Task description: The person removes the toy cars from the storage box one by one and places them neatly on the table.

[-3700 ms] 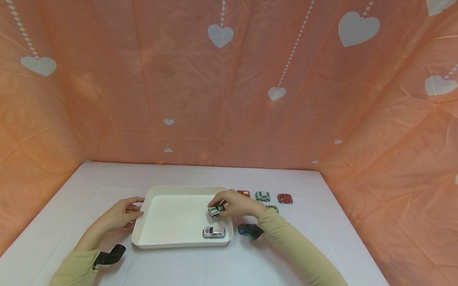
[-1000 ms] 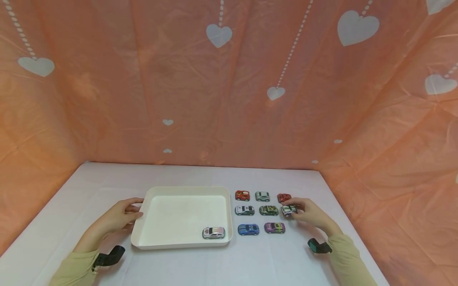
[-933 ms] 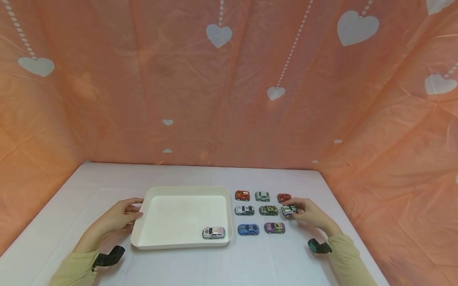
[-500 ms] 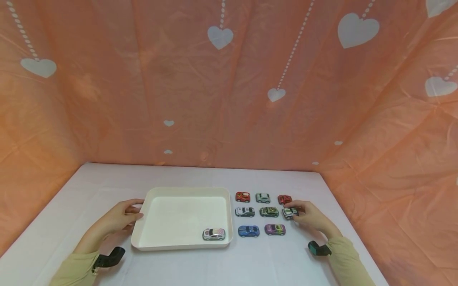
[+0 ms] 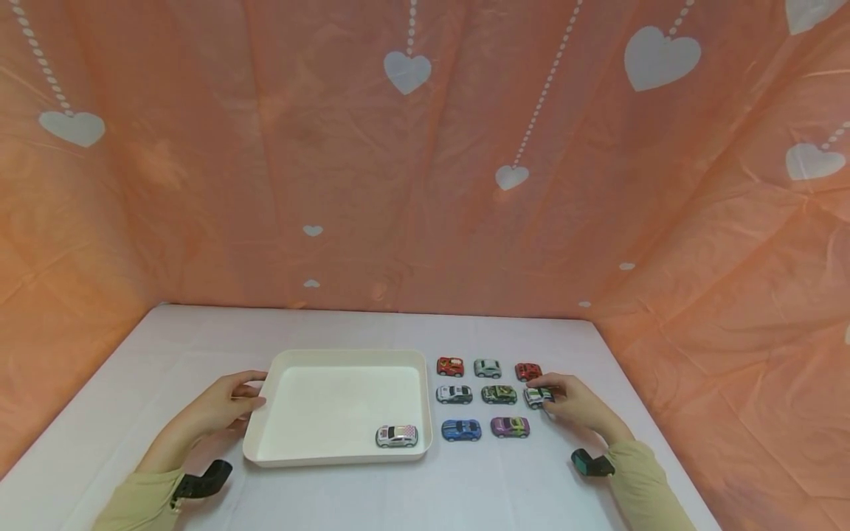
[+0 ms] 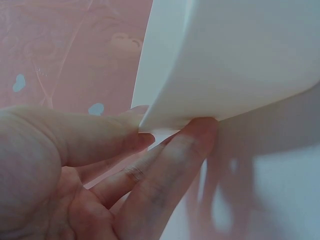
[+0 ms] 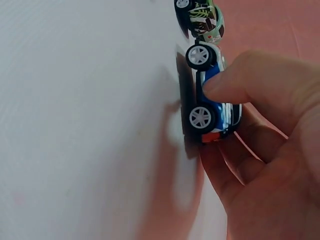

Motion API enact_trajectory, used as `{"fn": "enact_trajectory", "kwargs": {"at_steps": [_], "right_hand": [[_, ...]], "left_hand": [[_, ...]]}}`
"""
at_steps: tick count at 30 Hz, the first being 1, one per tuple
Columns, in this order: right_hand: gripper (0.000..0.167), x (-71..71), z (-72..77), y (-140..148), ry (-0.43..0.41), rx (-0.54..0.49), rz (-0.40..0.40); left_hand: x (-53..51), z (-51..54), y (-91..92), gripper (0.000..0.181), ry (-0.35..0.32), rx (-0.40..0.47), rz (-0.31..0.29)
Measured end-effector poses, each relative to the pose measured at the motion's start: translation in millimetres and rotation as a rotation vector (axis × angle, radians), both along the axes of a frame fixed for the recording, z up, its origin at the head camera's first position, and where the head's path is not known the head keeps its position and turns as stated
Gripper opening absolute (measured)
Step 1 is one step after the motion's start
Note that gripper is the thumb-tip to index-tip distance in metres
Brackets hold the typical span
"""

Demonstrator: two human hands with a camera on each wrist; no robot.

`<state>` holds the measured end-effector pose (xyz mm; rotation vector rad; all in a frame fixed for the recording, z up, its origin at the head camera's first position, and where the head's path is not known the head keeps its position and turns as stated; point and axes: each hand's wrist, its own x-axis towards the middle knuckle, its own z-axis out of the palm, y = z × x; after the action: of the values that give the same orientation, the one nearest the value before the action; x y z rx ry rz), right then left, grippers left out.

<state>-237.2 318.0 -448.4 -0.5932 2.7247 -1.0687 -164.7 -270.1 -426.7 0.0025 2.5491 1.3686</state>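
In the head view, my left hand (image 5: 224,404) is at the left side of a shallow white tray (image 5: 259,435). The left wrist view shows the thumb and fingers pinching the tray's rim (image 6: 170,85), with some fingertips under it. My right hand (image 5: 579,402) pinches a white and green toy car (image 5: 535,397) at the right end of the middle row. Close up in the right wrist view, the same toy car (image 7: 206,90) shows blue and orange on its side; whether its wheels touch the table is hard to tell. A silver toy car (image 5: 396,436) sits in the tray's front right corner.
Right of the tray stand a red toy car (image 5: 450,366), a pale green one (image 5: 488,368), another red one (image 5: 527,371), a white one (image 5: 454,394), a camouflage one (image 5: 499,394), a blue one (image 5: 461,430) and a purple one (image 5: 510,427). Orange cloth (image 5: 372,184) hangs behind the table.
Since 3.7 seconds ago, my right hand has carried the white and green toy car from the tray to the right, beside the camouflage one. Over the last second it barely moves. The left hand stays.
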Motion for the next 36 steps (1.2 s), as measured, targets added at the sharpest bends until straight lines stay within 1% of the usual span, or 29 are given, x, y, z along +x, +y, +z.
{"fn": "enact_trajectory", "kwargs": {"at_steps": [2, 8, 15, 18, 22, 27, 30, 36], "right_hand": [[0.040, -0.2, -0.6, 0, 0.005, 0.003, -0.006], [0.042, -1.1, -4.3, 0, -0.014, 0.004, -0.030], [0.042, -1.1, -3.8, -1, -0.024, 0.000, -0.038], [0.042, -0.8, -2.5, -1, -0.015, 0.004, -0.038], [0.041, -0.3, 1.1, 1, 0.004, -0.017, -0.010], [0.039, 0.2, 9.5, 3, 0.018, -0.087, 0.075], [0.038, 0.5, 15.6, 2, 0.023, -0.114, 0.110], [0.040, 1.0, 26.5, -4, -0.007, -0.151, 0.109]], "left_hand": [[0.3, -0.3, 0.2, 0.052, -0.007, 0.013, 0.003], [2.1, 1.6, 0.1, 0.051, -0.007, 0.064, -0.022], [1.8, 0.5, 0.5, 0.051, -0.015, 0.055, 0.000], [1.5, -0.3, 0.4, 0.051, -0.001, 0.038, -0.004], [0.7, -0.4, 0.3, 0.051, 0.014, 0.019, -0.007], [0.6, -1.2, 0.1, 0.051, 0.014, 0.017, -0.007], [0.4, -1.7, 0.1, 0.051, 0.007, 0.014, 0.000], [-0.5, -1.6, -0.1, 0.051, -0.021, 0.029, 0.016]]}}
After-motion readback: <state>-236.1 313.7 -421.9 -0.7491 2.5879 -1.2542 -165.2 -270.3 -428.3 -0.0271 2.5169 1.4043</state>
